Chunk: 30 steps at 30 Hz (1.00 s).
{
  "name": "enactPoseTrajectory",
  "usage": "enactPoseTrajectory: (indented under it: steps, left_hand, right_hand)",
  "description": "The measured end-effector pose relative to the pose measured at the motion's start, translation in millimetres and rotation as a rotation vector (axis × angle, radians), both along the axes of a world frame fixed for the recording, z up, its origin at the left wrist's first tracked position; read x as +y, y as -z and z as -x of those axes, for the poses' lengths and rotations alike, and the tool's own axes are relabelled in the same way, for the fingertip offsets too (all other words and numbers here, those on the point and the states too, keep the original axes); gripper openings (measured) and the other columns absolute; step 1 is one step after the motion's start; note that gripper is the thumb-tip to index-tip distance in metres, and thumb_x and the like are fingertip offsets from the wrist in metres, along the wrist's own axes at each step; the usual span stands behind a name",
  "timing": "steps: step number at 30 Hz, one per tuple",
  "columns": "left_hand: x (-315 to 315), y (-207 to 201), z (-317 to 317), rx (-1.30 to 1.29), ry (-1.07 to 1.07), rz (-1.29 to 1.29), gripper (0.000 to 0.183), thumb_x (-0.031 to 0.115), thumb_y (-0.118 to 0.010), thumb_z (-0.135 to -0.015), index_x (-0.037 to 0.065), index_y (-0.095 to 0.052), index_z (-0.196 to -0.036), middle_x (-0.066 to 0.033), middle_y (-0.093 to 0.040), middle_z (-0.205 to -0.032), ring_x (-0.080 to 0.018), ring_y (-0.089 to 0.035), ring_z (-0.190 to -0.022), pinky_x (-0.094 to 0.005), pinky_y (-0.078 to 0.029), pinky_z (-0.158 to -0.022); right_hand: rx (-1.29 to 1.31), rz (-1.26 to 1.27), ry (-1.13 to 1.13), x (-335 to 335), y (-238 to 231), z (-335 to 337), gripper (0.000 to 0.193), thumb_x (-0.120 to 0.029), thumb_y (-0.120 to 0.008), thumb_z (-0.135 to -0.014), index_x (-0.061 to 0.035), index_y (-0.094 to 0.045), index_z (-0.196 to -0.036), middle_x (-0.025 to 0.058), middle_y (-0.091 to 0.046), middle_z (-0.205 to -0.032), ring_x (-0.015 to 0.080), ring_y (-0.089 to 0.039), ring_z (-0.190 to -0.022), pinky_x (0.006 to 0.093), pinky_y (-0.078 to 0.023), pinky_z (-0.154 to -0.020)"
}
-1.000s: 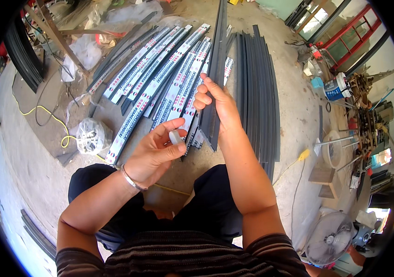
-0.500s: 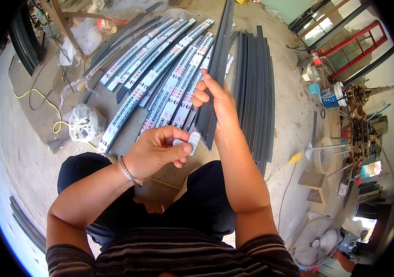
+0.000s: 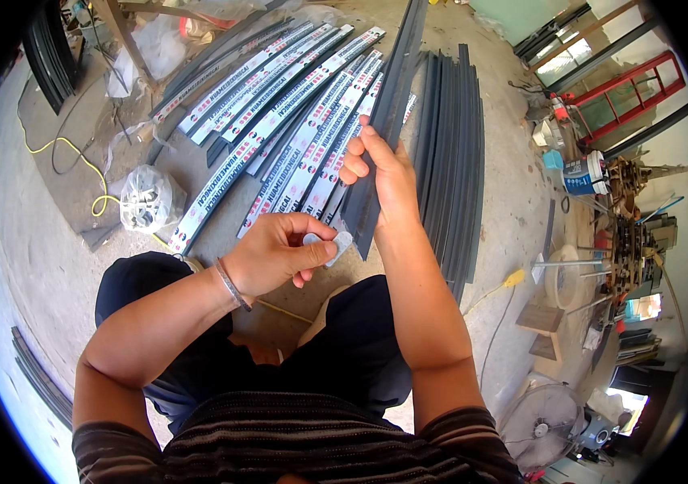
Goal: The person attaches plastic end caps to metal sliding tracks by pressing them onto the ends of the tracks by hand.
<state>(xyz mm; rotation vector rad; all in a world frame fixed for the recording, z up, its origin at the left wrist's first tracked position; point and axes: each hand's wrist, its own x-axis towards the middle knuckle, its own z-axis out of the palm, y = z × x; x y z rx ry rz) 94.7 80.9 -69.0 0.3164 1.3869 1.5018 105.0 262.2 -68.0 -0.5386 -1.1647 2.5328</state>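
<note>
The left hand (image 3: 267,252) pinches one small, pale-grey, rounded piece (image 3: 342,246), partly covered by the fingers, at the lower end of one long, dark-grey strip (image 3: 394,89); whether they touch is unclear. The right hand (image 3: 393,181) curls around that strip, whose top is cut off. Beyond, on the grey concrete floor (image 3: 54,234), lie one clear plastic bag (image 3: 153,202), white-faced printed strips (image 3: 235,161) and plain dark-grey strips (image 3: 450,161), too overlapped to count.
</note>
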Motion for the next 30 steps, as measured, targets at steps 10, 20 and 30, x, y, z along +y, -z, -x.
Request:
enactPoseTrajectory:
  steps: [10, 20, 30]
  left_hand:
    - [-5, 3, 8, 0.078, 0.104, 0.033, 0.027, 0.019, -0.071, -0.084, -0.001, -0.063, -0.101, -0.0010, -0.061, -0.072, -0.0039, -0.050, -0.054, -0.0185, -0.040, -0.047]
    - [-8, 4, 3, 0.165, 0.323, -0.068, 0.027, 0.025, -0.060, -0.092, 0.000, -0.059, -0.105, -0.0018, -0.063, -0.086, -0.0056, -0.056, -0.066, -0.0186, -0.045, -0.057]
    - [-10, -27, -2, 0.166, 0.179, 0.061, 0.025, 0.024, -0.056, -0.095, 0.000, -0.061, -0.092, -0.0007, -0.056, -0.058, -0.0042, -0.048, -0.045, -0.0190, -0.038, -0.042]
  right_hand:
    - [0.041, -0.085, -0.039, -8, -8, -7, 0.033, -0.017, -0.057, -0.093, -0.0072, -0.047, -0.123, 0.0054, -0.054, -0.073, 0.0109, -0.044, -0.053, 0.0275, -0.038, -0.047]
    - [0.072, 0.011, -0.165, -11, -11, -11, 0.027, -0.017, -0.057, -0.093, -0.0088, -0.046, -0.117, 0.0081, -0.054, -0.073, 0.0131, -0.046, -0.051, 0.0301, -0.041, -0.043]
    - [0.093, 0.019, -0.034, -9, -7, -6, 0.023, -0.017, -0.053, -0.095, -0.0098, -0.047, -0.116, 0.0067, -0.053, -0.072, 0.0126, -0.047, -0.052, 0.0298, -0.041, -0.044]
